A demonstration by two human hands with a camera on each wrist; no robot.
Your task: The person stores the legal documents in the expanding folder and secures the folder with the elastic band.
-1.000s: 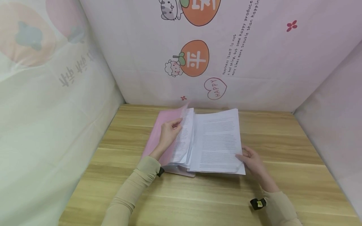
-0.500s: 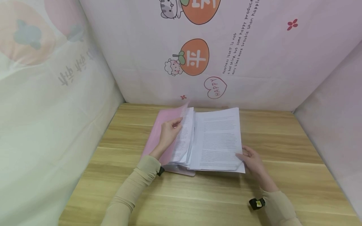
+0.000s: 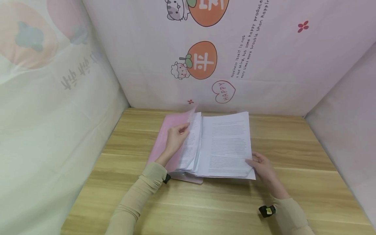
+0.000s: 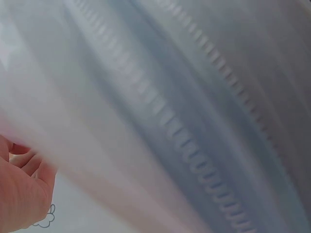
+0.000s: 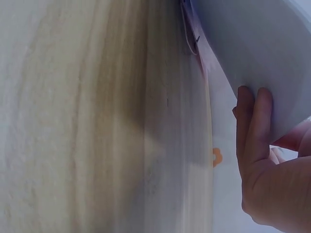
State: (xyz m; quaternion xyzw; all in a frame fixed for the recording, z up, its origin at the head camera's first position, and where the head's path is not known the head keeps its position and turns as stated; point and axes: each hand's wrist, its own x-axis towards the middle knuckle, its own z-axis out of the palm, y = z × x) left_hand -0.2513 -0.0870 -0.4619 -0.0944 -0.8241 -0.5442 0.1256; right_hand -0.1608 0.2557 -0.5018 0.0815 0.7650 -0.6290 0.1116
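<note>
A pink folder [image 3: 168, 130] lies opened on the wooden table in the head view, with printed sheets in it. My left hand [image 3: 174, 138] pinches the raised edge of its pink cover, thumb and fingers together. To the right of the cover, a stack of printed pages [image 3: 192, 143] stands partly raised. My right hand [image 3: 262, 168] grips the lower right edge of the printed paper [image 3: 226, 147] spread to the right. In the right wrist view, straight fingers [image 5: 257, 121] lie behind this paper. Blurred translucent sheets [image 4: 146, 97] with perforated strips fill most of the left wrist view.
The wooden table [image 3: 205, 209] runs up to a printed cloth wall [image 3: 152, 78] just behind the folder. Pale cloth walls also stand at the left [image 3: 58, 130] and right [image 3: 349, 130]. A black wrist strap piece [image 3: 266, 211] hangs by the right sleeve.
The right-hand paper's outer edge has shifted very slightly up and to the right. Both hands keep their hold in nearly the same places.
</note>
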